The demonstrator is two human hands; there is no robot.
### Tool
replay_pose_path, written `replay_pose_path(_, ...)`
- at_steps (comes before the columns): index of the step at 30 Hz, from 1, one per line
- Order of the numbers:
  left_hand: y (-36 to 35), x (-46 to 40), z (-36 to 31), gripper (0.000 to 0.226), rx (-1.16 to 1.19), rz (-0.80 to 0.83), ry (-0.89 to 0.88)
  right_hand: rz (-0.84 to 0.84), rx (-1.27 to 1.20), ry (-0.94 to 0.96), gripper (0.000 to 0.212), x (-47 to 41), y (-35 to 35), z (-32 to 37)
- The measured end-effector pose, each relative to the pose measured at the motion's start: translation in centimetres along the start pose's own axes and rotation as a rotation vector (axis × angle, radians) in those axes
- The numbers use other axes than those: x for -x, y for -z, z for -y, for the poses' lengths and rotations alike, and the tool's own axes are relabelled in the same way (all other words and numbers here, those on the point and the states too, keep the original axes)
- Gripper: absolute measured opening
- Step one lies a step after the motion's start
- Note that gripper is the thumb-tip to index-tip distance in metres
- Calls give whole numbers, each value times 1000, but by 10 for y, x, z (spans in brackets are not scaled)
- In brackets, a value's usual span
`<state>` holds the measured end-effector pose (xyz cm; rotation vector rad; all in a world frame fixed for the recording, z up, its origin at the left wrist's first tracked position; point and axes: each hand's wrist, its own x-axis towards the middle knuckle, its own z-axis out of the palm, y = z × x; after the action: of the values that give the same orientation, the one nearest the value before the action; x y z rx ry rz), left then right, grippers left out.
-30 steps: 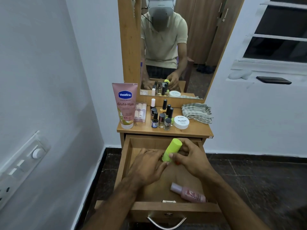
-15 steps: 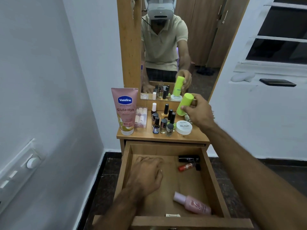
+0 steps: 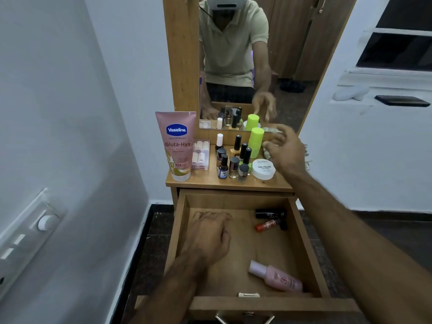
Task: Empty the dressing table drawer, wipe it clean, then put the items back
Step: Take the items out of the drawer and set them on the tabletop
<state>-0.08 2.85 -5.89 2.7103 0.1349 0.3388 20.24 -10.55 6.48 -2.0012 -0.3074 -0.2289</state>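
The wooden drawer (image 3: pixel 181 232) stands pulled out below the dressing table top (image 3: pixel 203 182). Inside lie a pink bottle (image 3: pixel 277 279) at the front right, a red tube (image 3: pixel 267 225) and a black tube (image 3: pixel 270 212) at the back right. My left hand (image 3: pixel 207 237) rests in the drawer's left half, fingers curled, holding nothing I can see. A lime green bottle (image 3: pixel 255 142) stands upright on the top behind the nail polish bottles (image 3: pixel 233 160). My right hand (image 3: pixel 284 152) hovers just right of it, fingers spread, apart from it.
On the top stand a pink Vaseline tube (image 3: pixel 177 146), a clear box of false nails (image 3: pixel 200 155), a white nail polish remover tub (image 3: pixel 263 169) and a folded checked cloth (image 3: pixel 308 157) under my right hand. A mirror (image 3: pixel 292 54) rises behind. White walls close both sides.
My right hand lifted the lime green bottle out of the drawer, set it upright on the top and let go. My left hand stayed in the drawer.
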Motion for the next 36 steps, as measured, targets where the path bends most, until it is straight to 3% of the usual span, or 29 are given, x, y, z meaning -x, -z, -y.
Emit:
replay_pose_path(2,0,0,0,39,1,-16,4,-103,69,57,29,34,22,1)
replay_pose_path(3,1,0,-1,38,3,-21,3,-16,146,58,22,52,33,-1)
replay_pose_path(7,2,0,-1,37,1,-26,-6,871,751,-93,28,122,46,-13)
replay_pose_path(9,4,1,-2,37,-17,-15,-5,1036,943,-61,36,153,43,-21)
replay_pose_path(13,11,2,-4,36,-31,-2,13,1005,1061,15,54,183,45,-35)
replay_pose_path(16,15,4,-3,35,-43,0,43,1029,978,-11,51,182,45,-35)
replay_pose_path(22,16,3,-4,35,-52,29,70,898,480,51,15,150,64,3)
replay_pose_path(26,17,2,-7,31,-53,11,100,728,111,132,21,123,59,62)
replay_pose_path(32,21,4,-6,51,-113,-123,180,570,130,221,21,78,3,116)
replay_pose_path(36,22,2,-5,57,-114,-135,245,570,265,248,31,57,-28,124)
